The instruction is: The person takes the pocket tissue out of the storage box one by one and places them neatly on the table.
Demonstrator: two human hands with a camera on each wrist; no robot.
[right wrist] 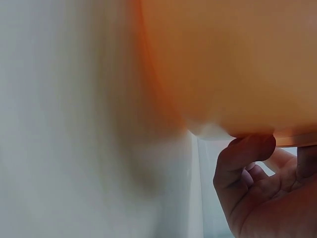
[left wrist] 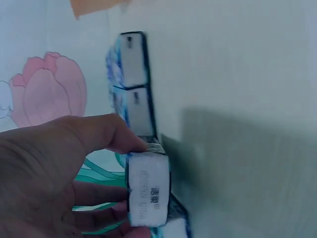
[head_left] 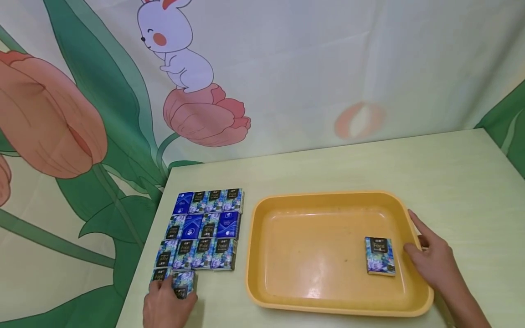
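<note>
Near the table's front left, my left hand [head_left: 166, 307] pinches a small blue flowered tissue pack [head_left: 183, 279] between thumb and fingers. The left wrist view shows that pack's white end [left wrist: 148, 191], printed with a code. It sits at the near end of rows of similar packs [head_left: 203, 253], some flowered and some plain blue. My right hand [head_left: 436, 262] grips the right rim of a yellow tray [head_left: 340, 311], thumb over the edge. One flowered pack [head_left: 379, 257] lies inside the tray, towards its right side. In the right wrist view, curled fingers [right wrist: 245, 153] touch the tray's edge.
The pale green table [head_left: 320, 171] carries the tray at its middle and the packs on its left. Behind it hangs a cloth [head_left: 287, 68] printed with tulips and a rabbit.
</note>
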